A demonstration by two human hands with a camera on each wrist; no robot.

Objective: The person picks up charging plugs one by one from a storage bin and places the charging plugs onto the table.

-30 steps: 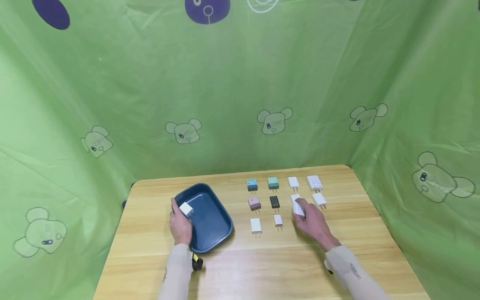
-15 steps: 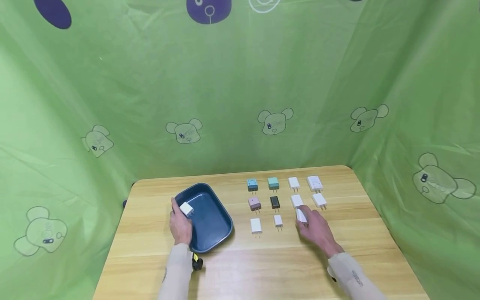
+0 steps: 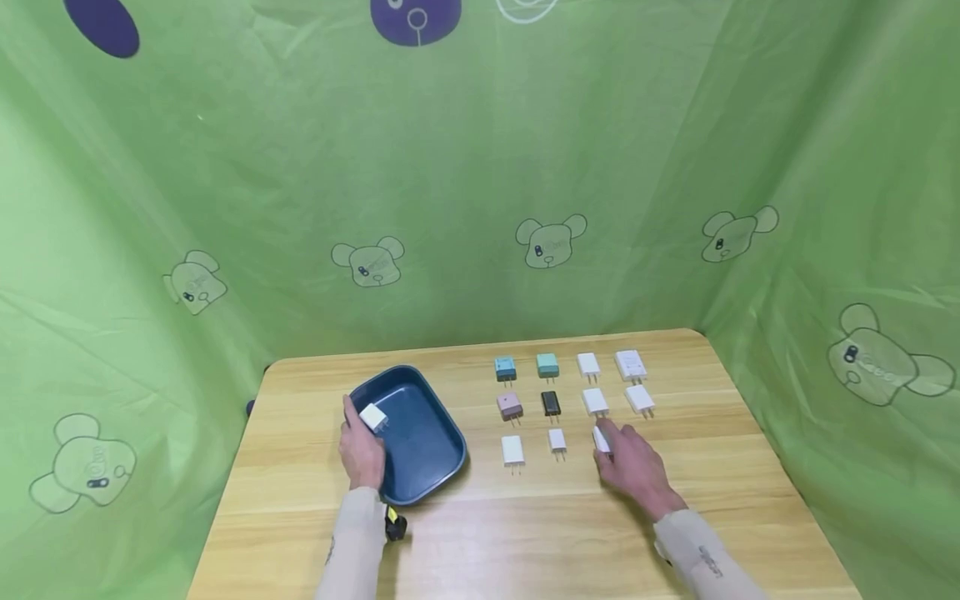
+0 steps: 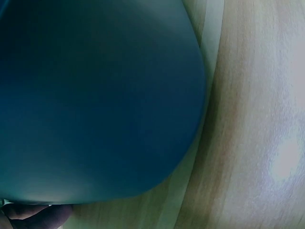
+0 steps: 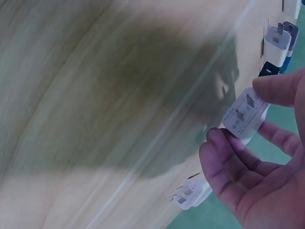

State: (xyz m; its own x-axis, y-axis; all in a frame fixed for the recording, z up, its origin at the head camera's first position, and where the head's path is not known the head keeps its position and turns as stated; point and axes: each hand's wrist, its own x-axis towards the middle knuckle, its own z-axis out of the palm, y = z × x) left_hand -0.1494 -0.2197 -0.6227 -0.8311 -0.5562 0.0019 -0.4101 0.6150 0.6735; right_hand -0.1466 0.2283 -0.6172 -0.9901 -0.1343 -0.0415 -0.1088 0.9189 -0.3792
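My left hand [image 3: 362,450] grips the left rim of a dark blue tray [image 3: 447,417]; in the left wrist view its fingers [image 4: 40,217] show at the tray's edge. A white plug charger [image 3: 372,417] sits just inside that rim, close by the hand, prongs pointing into the tray. My right hand [image 3: 636,468] pinches another white charger [image 5: 245,114] between thumb and fingers, low over the table at the right end of the front row. In the right wrist view its two flat prongs face the camera. Left of it lies a small white charger [image 3: 557,441].
Several chargers lie in rows on the wooden table [image 3: 525,542]: blue [image 3: 505,367], green [image 3: 547,364], pink [image 3: 509,406], black [image 3: 551,403] and white ones, such as the large one [image 3: 630,365] at back right. A black plug [image 3: 395,525] shows beside the left sleeve. Green curtains [image 3: 450,167] surround the table.
My right hand has drawn the white charger toward the front, away from the middle row, uncovering the white charger there. The left hand and the tray have stayed in place.
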